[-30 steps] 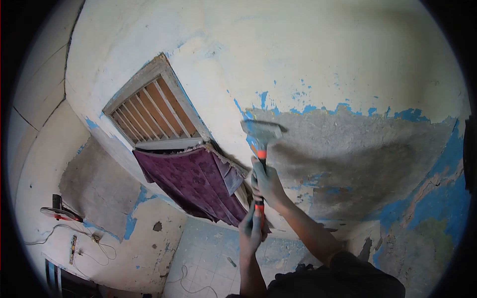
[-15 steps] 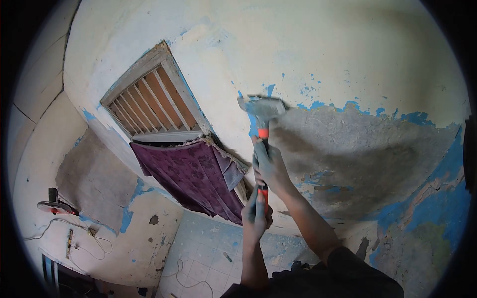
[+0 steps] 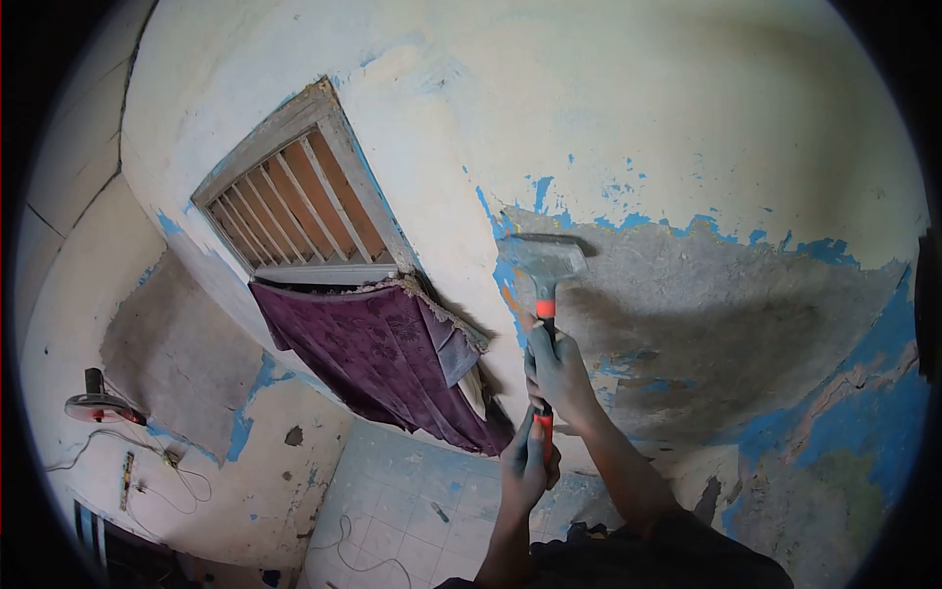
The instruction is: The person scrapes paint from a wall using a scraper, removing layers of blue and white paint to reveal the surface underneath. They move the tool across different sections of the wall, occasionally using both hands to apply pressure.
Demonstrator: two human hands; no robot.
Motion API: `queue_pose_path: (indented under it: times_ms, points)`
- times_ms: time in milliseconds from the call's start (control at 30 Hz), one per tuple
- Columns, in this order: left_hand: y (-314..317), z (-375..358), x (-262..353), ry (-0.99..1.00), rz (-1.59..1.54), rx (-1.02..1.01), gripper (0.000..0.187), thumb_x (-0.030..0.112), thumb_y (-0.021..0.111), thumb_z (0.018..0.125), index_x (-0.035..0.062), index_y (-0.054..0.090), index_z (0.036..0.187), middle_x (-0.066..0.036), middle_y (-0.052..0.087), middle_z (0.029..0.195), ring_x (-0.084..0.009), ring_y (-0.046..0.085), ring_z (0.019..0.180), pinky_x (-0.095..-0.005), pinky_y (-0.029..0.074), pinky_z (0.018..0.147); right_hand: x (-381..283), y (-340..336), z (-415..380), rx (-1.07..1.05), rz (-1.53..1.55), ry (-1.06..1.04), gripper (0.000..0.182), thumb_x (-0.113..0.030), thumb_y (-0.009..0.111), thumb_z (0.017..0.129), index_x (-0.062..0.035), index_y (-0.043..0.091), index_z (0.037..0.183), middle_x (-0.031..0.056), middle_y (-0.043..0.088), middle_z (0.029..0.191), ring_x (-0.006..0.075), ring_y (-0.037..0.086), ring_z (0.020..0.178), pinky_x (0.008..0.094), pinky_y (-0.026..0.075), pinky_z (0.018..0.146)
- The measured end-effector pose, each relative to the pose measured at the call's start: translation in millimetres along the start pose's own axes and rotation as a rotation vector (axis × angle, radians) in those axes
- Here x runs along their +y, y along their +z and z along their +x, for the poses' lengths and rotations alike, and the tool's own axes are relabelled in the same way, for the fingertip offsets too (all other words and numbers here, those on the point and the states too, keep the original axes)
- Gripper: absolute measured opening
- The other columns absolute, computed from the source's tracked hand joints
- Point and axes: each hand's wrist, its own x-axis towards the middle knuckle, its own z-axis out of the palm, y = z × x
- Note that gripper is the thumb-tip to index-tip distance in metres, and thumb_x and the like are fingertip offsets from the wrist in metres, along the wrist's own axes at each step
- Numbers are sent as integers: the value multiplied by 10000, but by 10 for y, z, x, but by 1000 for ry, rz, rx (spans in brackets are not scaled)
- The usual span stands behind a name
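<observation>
A scraper (image 3: 547, 263) with a wide grey head and a black and orange handle lies with its head against the wall, on the border between blue paint and bare grey plaster (image 3: 677, 285). Wrapped round the lower end of the handle is my left hand (image 3: 530, 466). Higher on the same handle, just below the orange collar, my right hand (image 3: 564, 378) is closed. Flakes of blue and cream paint edge the bare patch above the scraper head.
Left of the scraper is a barred wooden window (image 3: 304, 196) with a purple cloth (image 3: 373, 344) hanging below it. A wall fan (image 3: 103, 407) and loose cables are at the far left. Tiled floor (image 3: 392, 510) shows below.
The scraper head and both hands have moved down and slightly right in view. Where the head was, more bare grey plaster now shows. Both hands keep their hold.
</observation>
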Motion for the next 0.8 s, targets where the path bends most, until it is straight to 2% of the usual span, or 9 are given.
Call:
queue_pose_path:
  times_ms: [100,333,467,533,633,667,700,800]
  points:
    - [-22,10,37,-20,-6,-17,406,361,355,1042,30,510,1220,1,420,559,-57,368,403,-211,310,363,-16,19,51,-15,16,-20,473,-411,476,993,-96,387,651,-29,373,475,76,374,332,259,304,317]
    - [1,-25,18,10,24,-3,472,368,379,1036,53,452,1379,-1,437,562,-63,373,395,-213,320,366,-20,45,21,-3,8,-21,468,-419,467,994,-96,402,663,-35,367,481,74,387,346,253,314,322]
    - [-67,164,210,95,106,23,461,366,394,1032,49,475,1357,-18,463,570,-65,394,398,-219,323,364,-200,188,161,-3,-12,-28,481,-415,474,992,-102,398,635,-39,357,467,66,386,350,252,304,327]
    - [-84,43,162,45,87,33,467,362,402,1031,47,467,1370,-11,461,558,-63,393,393,-219,326,365,-244,229,133,2,5,-13,482,-402,480,992,-106,393,621,-41,346,458,62,370,344,254,287,325]
    - [-82,92,178,50,89,28,466,348,421,1028,67,451,1399,9,450,546,-55,390,399,-216,324,377,-81,131,80,-24,1,-15,389,-381,481,990,-101,384,738,-30,340,490,84,335,335,270,291,321]
    - [-110,135,208,72,109,31,461,337,432,1027,89,443,1414,23,440,545,-47,388,410,-211,319,388,-65,152,120,0,43,-45,481,-411,493,986,-114,385,623,-41,340,461,78,333,320,258,264,316]
    - [-150,147,229,84,135,38,459,327,443,1025,110,434,1430,37,431,544,-40,386,421,-207,314,400,-156,227,151,-14,60,-39,482,-416,496,984,-117,383,624,-43,339,462,77,333,321,258,265,316]
    - [-205,279,483,126,107,21,455,321,454,1023,93,449,1417,53,419,552,-28,373,435,-205,301,408,-404,444,254,-23,100,-53,484,-441,509,976,-128,375,632,-48,336,462,75,328,321,258,266,310]
